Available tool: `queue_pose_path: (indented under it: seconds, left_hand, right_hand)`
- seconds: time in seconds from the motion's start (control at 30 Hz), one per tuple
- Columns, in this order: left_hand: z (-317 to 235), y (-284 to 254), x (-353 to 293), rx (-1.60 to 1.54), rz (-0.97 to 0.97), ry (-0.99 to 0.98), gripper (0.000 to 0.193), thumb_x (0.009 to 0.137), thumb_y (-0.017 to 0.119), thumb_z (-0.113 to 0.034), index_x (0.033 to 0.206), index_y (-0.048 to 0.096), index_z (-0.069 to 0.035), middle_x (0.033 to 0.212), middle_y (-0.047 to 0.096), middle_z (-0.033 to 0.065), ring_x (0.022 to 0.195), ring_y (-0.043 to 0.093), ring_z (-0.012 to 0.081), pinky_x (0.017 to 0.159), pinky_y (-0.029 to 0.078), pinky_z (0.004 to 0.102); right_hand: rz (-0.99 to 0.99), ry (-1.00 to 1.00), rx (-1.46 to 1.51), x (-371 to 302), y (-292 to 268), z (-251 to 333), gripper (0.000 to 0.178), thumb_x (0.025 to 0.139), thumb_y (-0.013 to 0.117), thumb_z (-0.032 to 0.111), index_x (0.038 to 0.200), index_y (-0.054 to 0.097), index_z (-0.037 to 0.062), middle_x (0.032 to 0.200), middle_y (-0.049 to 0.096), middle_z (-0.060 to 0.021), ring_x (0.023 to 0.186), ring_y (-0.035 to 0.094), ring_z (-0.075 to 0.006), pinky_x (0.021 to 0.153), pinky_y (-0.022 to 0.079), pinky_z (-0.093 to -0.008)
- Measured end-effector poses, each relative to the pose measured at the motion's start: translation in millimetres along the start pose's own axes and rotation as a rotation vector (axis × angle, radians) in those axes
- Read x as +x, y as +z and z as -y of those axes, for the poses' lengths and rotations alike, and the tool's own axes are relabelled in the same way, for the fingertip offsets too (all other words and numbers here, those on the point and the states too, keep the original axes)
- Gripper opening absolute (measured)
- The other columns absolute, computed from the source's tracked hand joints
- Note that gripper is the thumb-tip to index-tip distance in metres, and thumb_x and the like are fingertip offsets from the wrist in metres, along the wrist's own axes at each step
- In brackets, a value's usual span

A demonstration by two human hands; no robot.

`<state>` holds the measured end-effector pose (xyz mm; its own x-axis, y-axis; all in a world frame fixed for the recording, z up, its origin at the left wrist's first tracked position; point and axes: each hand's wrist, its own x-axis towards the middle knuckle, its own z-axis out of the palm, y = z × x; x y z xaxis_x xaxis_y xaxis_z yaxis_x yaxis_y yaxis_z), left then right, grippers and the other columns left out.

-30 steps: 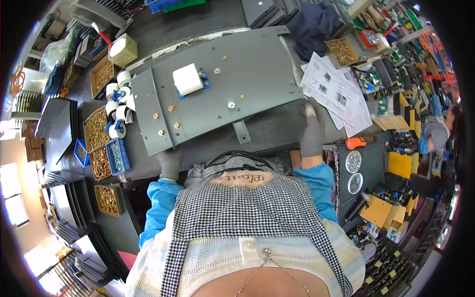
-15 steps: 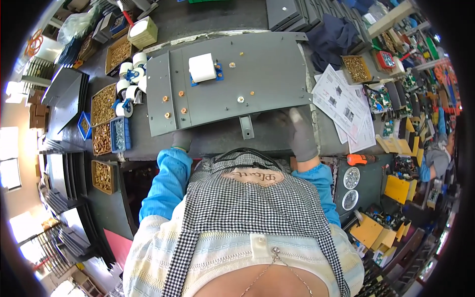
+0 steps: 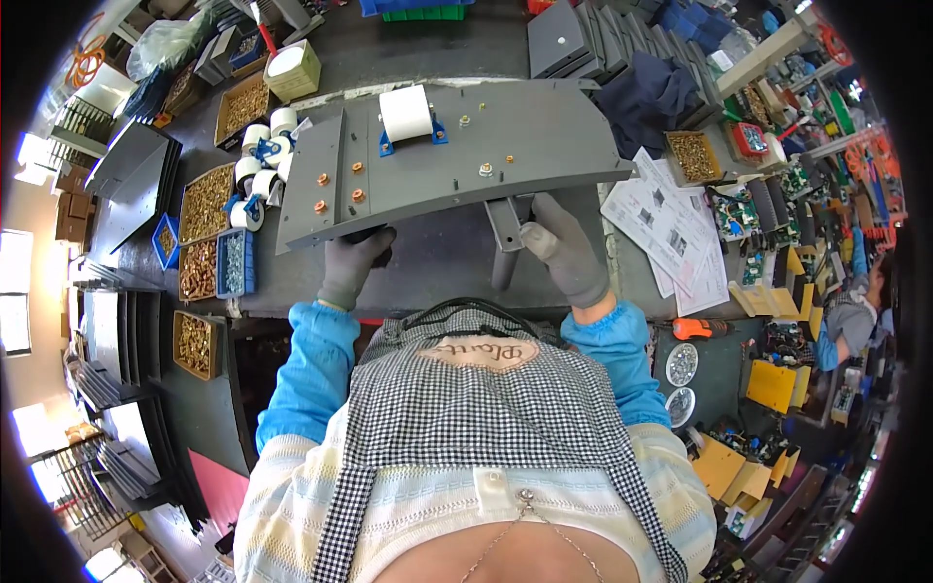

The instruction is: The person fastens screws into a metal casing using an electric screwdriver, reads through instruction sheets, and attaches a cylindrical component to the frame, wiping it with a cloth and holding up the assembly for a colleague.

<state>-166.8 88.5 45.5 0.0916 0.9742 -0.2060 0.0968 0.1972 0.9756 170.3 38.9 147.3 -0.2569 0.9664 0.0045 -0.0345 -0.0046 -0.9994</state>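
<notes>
A large grey metal panel (image 3: 418,180) lay over the middle of the dark tabletop (image 3: 437,267), its long near side set back from the tabletop's near edge. On its upper face, toward the far side, stood a white roller (image 3: 406,114) in a blue mount, with four copper-coloured nuts (image 3: 323,180) nearer the left end. A narrow grey bracket (image 3: 503,223) jutted from the panel's near side.

The gloved left hand (image 3: 356,264) was bent up against the panel's near side, close to its left corner. The gloved right hand (image 3: 567,251) touched the bracket from the right, thumb against its side. Since the other fingertips were hidden below the panel, I could not tell how tightly either of the hands was closed.

Along the tabletop's left edge were white casters (image 3: 261,183) with blue fittings, brass-coloured parts (image 3: 207,204) and a blue tray (image 3: 249,262). Overlapping papers (image 3: 661,223) lay by its right edge, a dark cloth (image 3: 641,94) near the far right corner.
</notes>
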Motion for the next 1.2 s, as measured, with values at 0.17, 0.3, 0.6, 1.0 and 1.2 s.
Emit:
queue_pose_path:
  seconds: [0.17,0.3,0.6,1.0,1.2]
  left_hand:
    - [-55,15,-16,-0.277,-0.071,0.122,0.031,0.076,0.08,-0.002,0.104,0.068,-0.004,0.093,0.068,0.0026,0.08,0.065,0.0148,0.069,0.054,0.0308]
    - [-59,17,-10,-0.257,-0.134,0.152,0.031,0.076,0.081,-0.003,0.106,0.069,-0.004,0.095,0.069,0.0028,0.087,0.066,0.0156,0.078,0.054,0.0329]
    - [-78,18,-2,-0.237,-0.148,0.143,0.027,0.08,0.077,-0.008,0.105,0.07,-0.003,0.092,0.069,0.0053,0.084,0.066,0.0178,0.077,0.054,0.0329]
    - [-91,1,23,-0.28,-0.126,0.075,0.031,0.083,0.078,-0.012,0.112,0.068,-0.002,0.093,0.071,0.0081,0.084,0.068,0.0192,0.077,0.055,0.0334]
    - [-91,-1,35,-0.275,-0.12,0.093,0.033,0.085,0.077,-0.013,0.113,0.066,0.0,0.096,0.071,0.009,0.085,0.069,0.0197,0.078,0.056,0.0344]
  right_hand:
    - [-0.047,-0.141,-0.047,11,-2,17,0.052,0.098,0.063,0.044,0.129,0.059,0.0015,0.112,0.062,-0.0034,0.105,0.054,-0.0119,0.095,0.044,-0.0292]
    - [-0.058,-0.147,-0.05,17,0,19,0.06,0.097,0.064,0.049,0.134,0.057,0.0016,0.11,0.061,-0.0025,0.101,0.055,-0.0114,0.09,0.046,-0.0287]
    - [-0.352,-0.206,-0.486,12,37,9,0.112,0.078,0.085,0.035,0.158,0.02,-0.0082,0.139,0.054,-0.0264,0.126,0.058,-0.0351,0.105,0.047,-0.0422]
    - [-0.433,0.008,-0.407,39,64,31,0.066,0.078,0.077,0.017,0.136,0.053,-0.005,0.151,0.041,-0.0219,0.133,0.051,-0.0377,0.108,0.044,-0.0449]
    - [-0.448,-0.021,-0.358,53,65,42,0.065,0.078,0.076,0.017,0.135,0.055,-0.0059,0.149,0.042,-0.0197,0.13,0.052,-0.0348,0.106,0.046,-0.0438]
